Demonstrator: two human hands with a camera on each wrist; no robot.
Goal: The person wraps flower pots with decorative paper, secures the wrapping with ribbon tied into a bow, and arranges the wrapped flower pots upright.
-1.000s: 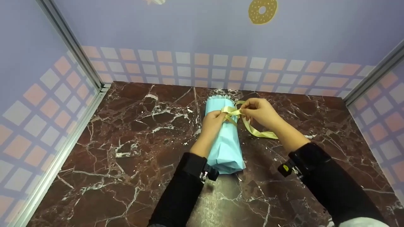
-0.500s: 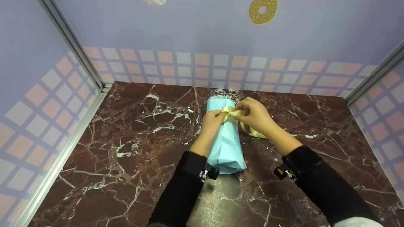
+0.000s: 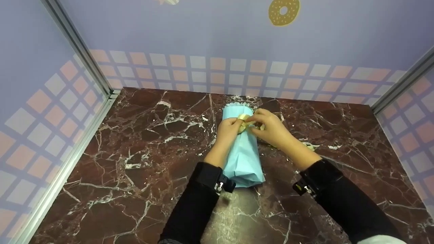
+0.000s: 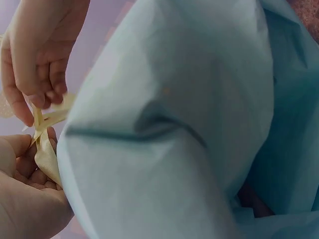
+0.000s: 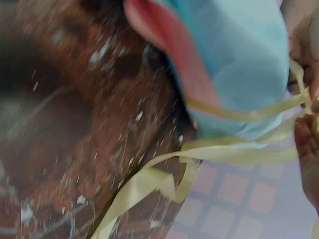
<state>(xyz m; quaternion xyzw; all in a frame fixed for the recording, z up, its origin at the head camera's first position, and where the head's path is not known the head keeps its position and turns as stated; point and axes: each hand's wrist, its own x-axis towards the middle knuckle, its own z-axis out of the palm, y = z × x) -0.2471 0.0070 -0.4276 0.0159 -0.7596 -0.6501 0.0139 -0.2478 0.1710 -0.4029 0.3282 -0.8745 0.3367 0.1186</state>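
A light blue paper-wrapped bundle (image 3: 241, 157) lies on the dark marble surface, with a ruffled far end. Around its upper part runs a pale yellow ribbon (image 3: 242, 117). My left hand (image 3: 225, 135) rests along the bundle's left side and pinches the ribbon between thumb and finger. From the right, my right hand (image 3: 273, 130) pinches the ribbon close to the left fingertips. In the left wrist view a ribbon loop (image 4: 47, 158) hangs at the left hand's fingers. The right wrist view shows loose ribbon (image 5: 137, 186) trailing over the marble beside the bundle; a pinkish strip (image 5: 187, 64) runs along its side.
The marble surface (image 3: 152, 189) spreads around the bundle, dotted with small white specks. A lilac wall (image 3: 203, 34) with pink and white squares stands behind it, with side panels left and right. Metal rails (image 3: 78, 47) edge the corners.
My right hand has moved left and slightly down, bringing its fingertips up to the knot by my left hand. The ribbon tail has been drawn in under it. My left hand stays put.
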